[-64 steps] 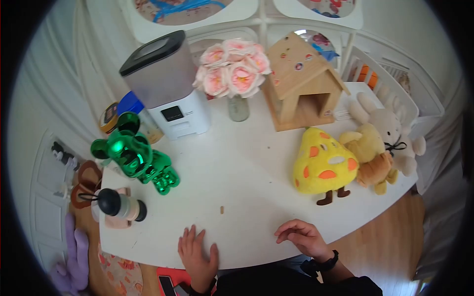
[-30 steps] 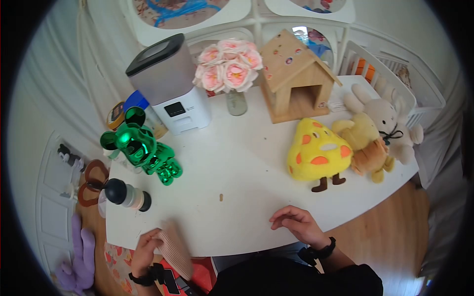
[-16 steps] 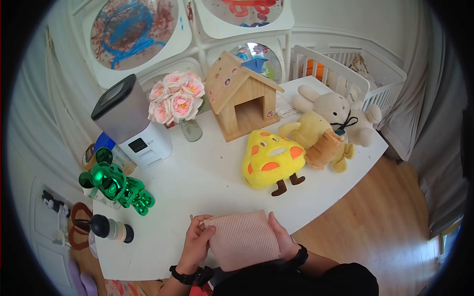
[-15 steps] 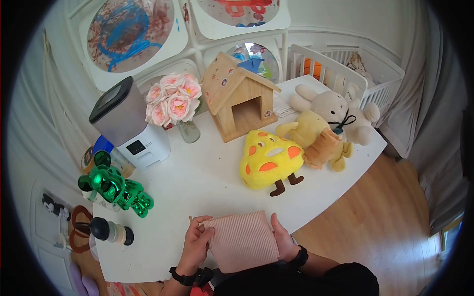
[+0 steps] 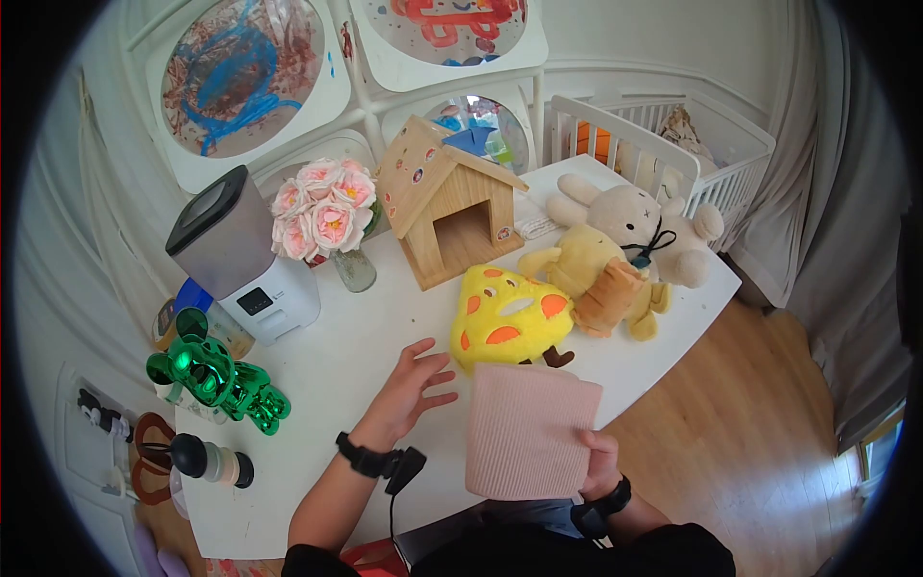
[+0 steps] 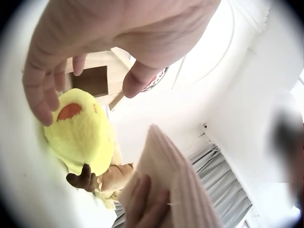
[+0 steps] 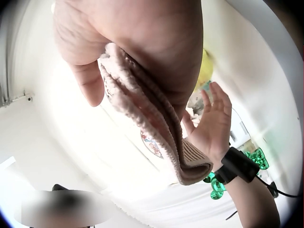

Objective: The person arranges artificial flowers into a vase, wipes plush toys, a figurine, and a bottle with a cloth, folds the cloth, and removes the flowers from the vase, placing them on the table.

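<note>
Gripping a folded, ribbed, pale-pink cloth (image 5: 527, 435) by its right side, the right hand (image 5: 604, 465) holds it up by the near edge of the white table (image 5: 370, 332), in front of the yellow, orange-spotted plush toy (image 5: 508, 322). Over here the left hand (image 5: 408, 396) is empty, fingers spread; pinching through every layer should best stop the folds slipping apart.

From the near side, the head view looks down over the table (image 5: 332, 385). Close at the left hand (image 5: 409, 392), a wrist view faces right; at the right hand (image 5: 603, 464), left; both share the cloth (image 5: 529, 433).
</note>
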`<state>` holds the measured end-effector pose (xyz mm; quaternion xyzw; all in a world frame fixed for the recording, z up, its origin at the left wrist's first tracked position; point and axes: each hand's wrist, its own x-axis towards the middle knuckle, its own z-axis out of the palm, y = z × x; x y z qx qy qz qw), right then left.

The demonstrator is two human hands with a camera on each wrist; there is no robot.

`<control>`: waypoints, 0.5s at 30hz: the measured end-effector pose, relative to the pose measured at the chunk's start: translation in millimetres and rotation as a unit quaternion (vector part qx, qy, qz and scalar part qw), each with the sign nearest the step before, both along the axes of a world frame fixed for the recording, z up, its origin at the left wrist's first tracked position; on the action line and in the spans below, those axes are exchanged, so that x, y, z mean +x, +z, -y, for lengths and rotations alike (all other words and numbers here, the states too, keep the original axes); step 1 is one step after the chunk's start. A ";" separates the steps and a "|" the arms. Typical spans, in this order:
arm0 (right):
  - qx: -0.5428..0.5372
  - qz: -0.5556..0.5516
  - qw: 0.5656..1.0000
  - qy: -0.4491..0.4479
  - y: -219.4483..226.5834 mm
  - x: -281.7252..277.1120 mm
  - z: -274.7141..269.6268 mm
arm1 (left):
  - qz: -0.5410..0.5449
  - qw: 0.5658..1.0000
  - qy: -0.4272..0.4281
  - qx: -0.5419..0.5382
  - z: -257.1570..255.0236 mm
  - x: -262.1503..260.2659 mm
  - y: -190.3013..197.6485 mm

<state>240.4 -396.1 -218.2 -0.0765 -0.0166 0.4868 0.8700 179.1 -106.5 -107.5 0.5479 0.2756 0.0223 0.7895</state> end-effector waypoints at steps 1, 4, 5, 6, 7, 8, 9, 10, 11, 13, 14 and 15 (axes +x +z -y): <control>0.001 0.005 1.000 0.003 2.4 3.1 3.7 | 0.005 1.000 0.003 0.001 -0.3 15.6 -1.7; 0.023 -0.013 0.996 -0.084 0.6 13.0 19.7 | -0.069 0.997 -0.027 0.030 -1.6 57.5 -12.2; 0.022 -0.010 0.996 -0.082 0.6 16.6 24.4 | -0.082 0.995 -0.029 0.052 -3.4 67.5 -17.0; 0.027 0.004 0.994 -0.106 0.7 19.7 28.3 | -0.096 0.992 -0.030 0.074 -5.5 73.8 -21.3; 0.031 0.017 0.991 -0.129 0.7 23.0 31.1 | -0.095 0.992 -0.028 0.074 -7.9 77.2 -25.1; 0.031 0.017 0.991 -0.127 0.3 26.2 33.0 | -0.069 0.995 -0.058 0.052 -10.5 79.2 -28.6; 0.034 0.022 0.989 -0.141 -0.4 29.1 35.0 | -0.044 0.995 -0.088 0.031 -12.4 79.7 -31.5; 0.037 0.026 0.987 -0.156 -1.1 31.9 36.9 | -0.046 0.995 -0.085 0.030 -13.8 78.3 -35.1; 0.037 0.024 0.987 -0.154 -0.6 34.3 37.7 | -0.029 0.996 -0.088 0.004 -14.7 74.6 -38.4; 0.041 0.036 0.984 -0.172 1.3 38.1 36.1 | -0.016 0.996 -0.088 -0.021 -14.0 65.4 -42.5; 0.043 0.033 0.984 -0.168 0.9 38.5 35.1 | 0.006 0.998 -0.066 -0.021 -10.9 58.2 -39.6; 0.037 0.038 0.984 -0.169 0.6 39.1 34.2 | 0.028 0.999 -0.041 -0.021 -9.6 49.0 -37.2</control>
